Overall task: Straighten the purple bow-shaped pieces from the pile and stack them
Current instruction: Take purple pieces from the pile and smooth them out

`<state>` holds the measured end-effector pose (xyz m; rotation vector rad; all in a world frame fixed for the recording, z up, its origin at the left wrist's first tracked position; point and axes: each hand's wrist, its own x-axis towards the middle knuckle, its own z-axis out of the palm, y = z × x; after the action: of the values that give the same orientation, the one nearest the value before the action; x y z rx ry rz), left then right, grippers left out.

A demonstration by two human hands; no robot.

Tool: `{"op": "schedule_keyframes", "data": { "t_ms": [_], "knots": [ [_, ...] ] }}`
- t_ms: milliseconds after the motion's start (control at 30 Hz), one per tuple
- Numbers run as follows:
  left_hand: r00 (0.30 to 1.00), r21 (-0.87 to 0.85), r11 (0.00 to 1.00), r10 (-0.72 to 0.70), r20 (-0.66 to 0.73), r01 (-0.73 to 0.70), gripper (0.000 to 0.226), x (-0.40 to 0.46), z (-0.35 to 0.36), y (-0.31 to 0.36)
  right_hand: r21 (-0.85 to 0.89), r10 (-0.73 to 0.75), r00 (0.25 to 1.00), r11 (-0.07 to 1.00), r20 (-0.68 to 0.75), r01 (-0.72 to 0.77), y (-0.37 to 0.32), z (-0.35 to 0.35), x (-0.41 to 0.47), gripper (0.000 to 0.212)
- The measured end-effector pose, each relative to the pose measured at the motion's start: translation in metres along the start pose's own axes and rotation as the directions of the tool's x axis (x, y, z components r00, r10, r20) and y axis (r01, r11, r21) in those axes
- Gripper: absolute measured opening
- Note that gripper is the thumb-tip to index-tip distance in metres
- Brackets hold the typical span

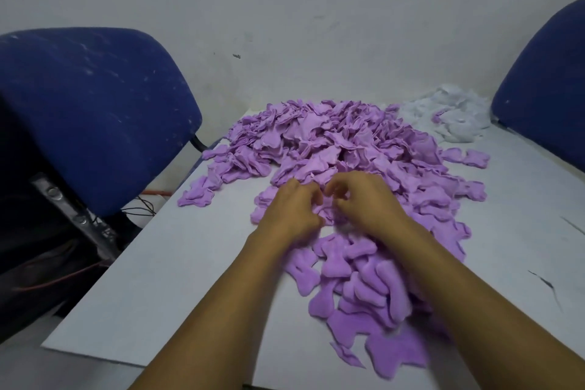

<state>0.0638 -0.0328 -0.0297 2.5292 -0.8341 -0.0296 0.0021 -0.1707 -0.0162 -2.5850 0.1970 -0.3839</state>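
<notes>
White table [177,266] heaped with the pile [332,142], and left hand [292,209] and right hand [364,199] pinch a purple piece [326,210] at its near edge: soft, light, floppy, best held by its lobes.

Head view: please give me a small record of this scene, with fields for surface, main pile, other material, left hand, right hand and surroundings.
surface: white table
main pile: purple pieces, heaped at the far middle of the table
near pieces: flatter purple bows between the forearms
other material: white fluff, far right of the pile
left hand: fingers curled on purple pieces
right hand: fingers curled on purple pieces
surroundings: blue chair at left, another at right
</notes>
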Motion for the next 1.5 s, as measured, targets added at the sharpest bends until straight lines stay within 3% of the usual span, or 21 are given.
{"op": "schedule_keyframes", "data": {
  "t_ms": [267,467,600,667,833,933,1000,1067,1167,1233,1333,1400,1500],
  "knots": [
    [0.998,-0.046,0.999,-0.012,-0.067,0.009,0.005,0.006,-0.005,-0.002,0.191,0.057,0.996,0.981,-0.066,-0.043,0.004,0.006,0.008,0.027],
    [0.984,-0.096,0.994,0.034,-0.177,-0.052,0.012,-0.002,-0.022,-0.001,0.262,0.059,0.992,0.965,-0.114,-0.027,0.013,-0.011,-0.006,0.013],
    [0.965,-0.328,0.939,0.015,-0.261,-0.103,0.023,-0.007,-0.035,0.019,0.392,0.001,1.000,0.920,0.006,-0.003,0.012,-0.024,-0.019,0.042],
    [0.964,-0.488,0.864,-0.012,-0.264,-0.123,0.023,-0.010,-0.039,0.026,0.467,0.008,1.000,0.884,0.012,-0.013,0.011,-0.030,-0.025,0.039],
    [0.980,-0.796,0.598,-0.086,-0.180,-0.093,0.015,-0.019,-0.046,0.040,0.776,0.089,0.994,0.631,-0.065,-0.006,0.004,-0.041,-0.039,0.029],
    [0.997,-0.862,0.502,0.007,-0.078,-0.071,0.013,-0.025,-0.049,0.045,0.876,0.188,0.978,0.483,-0.086,-0.016,-0.003,-0.048,-0.046,0.029],
    [0.989,-0.775,0.617,0.126,-0.075,-0.137,0.028,-0.027,-0.052,0.044,0.936,0.274,0.961,0.346,-0.036,-0.063,-0.007,-0.054,-0.050,0.021],
    [0.967,-0.563,0.787,0.230,-0.110,-0.251,0.040,-0.029,-0.053,0.044,0.970,0.320,0.946,0.210,0.047,-0.119,-0.011,-0.058,-0.055,0.012],
    [0.928,-0.396,0.845,0.278,-0.248,-0.359,0.022,-0.030,-0.048,0.050,0.978,0.310,0.938,0.089,0.154,-0.190,-0.016,-0.060,-0.060,0.008],
    [0.921,-0.450,0.820,0.225,-0.317,-0.355,0.009,-0.029,-0.045,0.053,0.966,0.242,0.958,0.164,0.155,-0.198,-0.018,-0.061,-0.062,0.019],
    [0.946,-0.675,0.668,0.153,-0.286,-0.313,0.002,-0.031,-0.048,0.057,0.817,0.173,0.985,0.569,-0.017,-0.086,-0.017,-0.065,-0.062,0.037],
    [0.949,-0.718,0.623,0.157,-0.274,-0.311,0.005,-0.033,-0.049,0.060,0.791,0.157,0.983,0.611,-0.097,-0.020,-0.012,-0.065,-0.061,0.023],
    [0.952,-0.734,0.611,0.129,-0.278,-0.297,0.006,-0.035,-0.049,0.061,0.834,0.164,0.986,0.549,-0.045,-0.054,-0.011,-0.064,-0.061,0.006]
  ]
}}
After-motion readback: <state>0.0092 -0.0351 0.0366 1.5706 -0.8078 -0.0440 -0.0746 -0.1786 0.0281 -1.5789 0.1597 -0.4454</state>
